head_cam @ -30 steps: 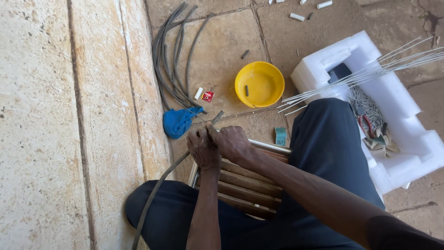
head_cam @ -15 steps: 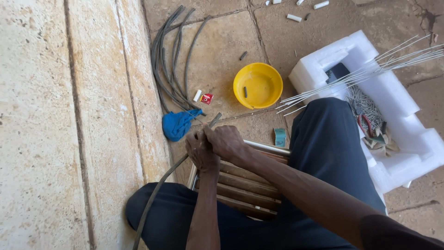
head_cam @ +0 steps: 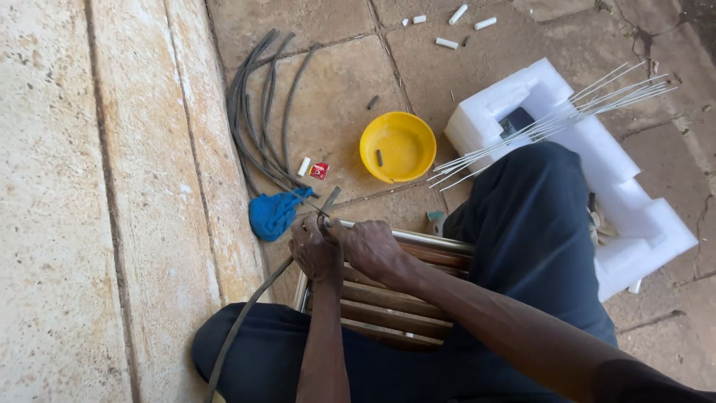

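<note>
Gripping one dark cable [head_cam: 246, 317], both hands [head_cam: 344, 250] close together.

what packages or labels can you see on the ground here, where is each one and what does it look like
Small red packet: on the paving between the grey cable bundle and the yellow bowl; squarish, red with pale print.
White foam packing tray: on the ground to the right of the knee; blocky, moulded, white, with thin metal rods lying across it.
No signs or screens show.
</note>
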